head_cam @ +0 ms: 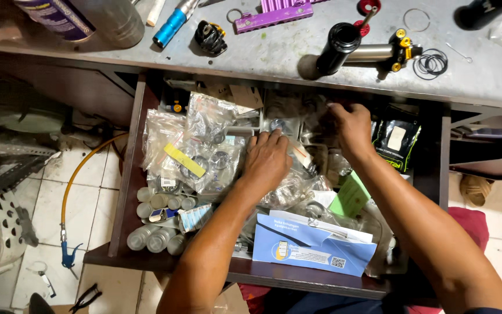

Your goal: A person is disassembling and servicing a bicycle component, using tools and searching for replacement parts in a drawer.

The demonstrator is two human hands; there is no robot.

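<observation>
Left hand [266,158] flat on clear bags [204,148]; right hand [351,129] fingers curled among bags in drawer [128,174].

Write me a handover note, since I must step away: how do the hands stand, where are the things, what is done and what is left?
Left hand: flat on clear bags in the open drawer, gripping nothing visible.
Right hand: fingers down among bags at the drawer's back; any grip is hidden.
Envelope lies at the drawer's front, small bottles front left.
Shock absorber lies on the bench.
Done: drawer open.
Left: nothing lifted out yet.
</observation>
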